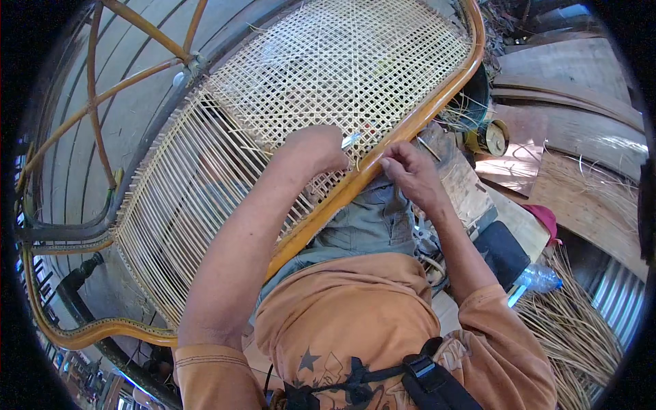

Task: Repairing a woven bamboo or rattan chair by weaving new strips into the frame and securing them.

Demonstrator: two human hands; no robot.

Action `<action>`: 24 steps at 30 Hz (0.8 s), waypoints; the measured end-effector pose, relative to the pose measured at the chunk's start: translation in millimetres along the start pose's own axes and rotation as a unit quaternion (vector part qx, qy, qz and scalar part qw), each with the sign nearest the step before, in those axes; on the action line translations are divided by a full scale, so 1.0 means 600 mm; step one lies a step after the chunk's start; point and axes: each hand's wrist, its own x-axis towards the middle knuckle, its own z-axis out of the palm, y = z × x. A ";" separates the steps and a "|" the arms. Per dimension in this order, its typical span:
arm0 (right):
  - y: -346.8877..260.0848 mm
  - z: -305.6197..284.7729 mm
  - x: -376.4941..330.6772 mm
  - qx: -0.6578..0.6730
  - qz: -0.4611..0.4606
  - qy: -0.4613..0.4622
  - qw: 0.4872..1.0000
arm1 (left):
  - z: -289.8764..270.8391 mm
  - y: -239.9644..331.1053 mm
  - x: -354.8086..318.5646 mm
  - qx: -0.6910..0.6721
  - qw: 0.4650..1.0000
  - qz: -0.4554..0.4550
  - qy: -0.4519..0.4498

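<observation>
frame (477, 27): large, curved, glossy brown, across the middle and left, its near rail (424, 117) over the person's lap (362, 222); likely light for its bulk, stiff, slightly slippery; best held by that rail.
cane (348, 61): fills the frame, close lattice farther off, parallel strips (174, 178) at left; probably springy, liable to split if bent sharply, so a poor handhold.
boards (594, 130): flat, overlapping, right of the frame.
bundle (574, 335): long loose stalks, lower right.
left hand (314, 147): fingers curled in over the cane beside the rail; whether it grips anything cannot be told.
right hand (413, 178): thumb and fingertips nearly meeting at the rail's outer edge; cannot tell if anything is pinched.
bottle (538, 277): clear, beside the bundle.
tin (495, 137): yellowish, near the boards.
</observation>
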 end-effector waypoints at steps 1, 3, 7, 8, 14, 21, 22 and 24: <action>-0.002 0.004 0.006 -0.020 -0.020 0.001 1.000 | -0.003 0.006 -0.001 -0.001 1.000 0.002 -0.001; 0.006 0.009 0.009 -0.038 -0.016 0.013 0.999 | -0.004 0.014 -0.006 0.031 0.999 -0.010 0.017; 0.002 0.010 0.018 0.000 0.053 -0.001 0.999 | 0.024 -0.004 -0.012 0.026 0.995 0.036 0.091; -0.001 0.010 0.018 -0.001 0.052 -0.001 0.999 | 0.028 -0.006 -0.017 0.024 0.992 0.040 0.113; 0.004 0.010 0.026 -0.029 0.018 0.031 0.999 | 0.050 -0.007 -0.035 0.010 0.983 0.036 0.180; -0.007 0.007 0.042 -0.029 0.018 0.017 0.999 | 0.033 -0.034 -0.013 -0.056 0.993 -0.002 0.107; -0.010 0.005 0.043 -0.016 0.026 0.016 0.999 | 0.023 -0.034 -0.009 -0.056 0.993 -0.003 0.106; -0.019 0.001 0.033 0.067 0.052 0.028 0.996 | 0.006 -0.033 -0.003 -0.209 0.966 -0.005 0.154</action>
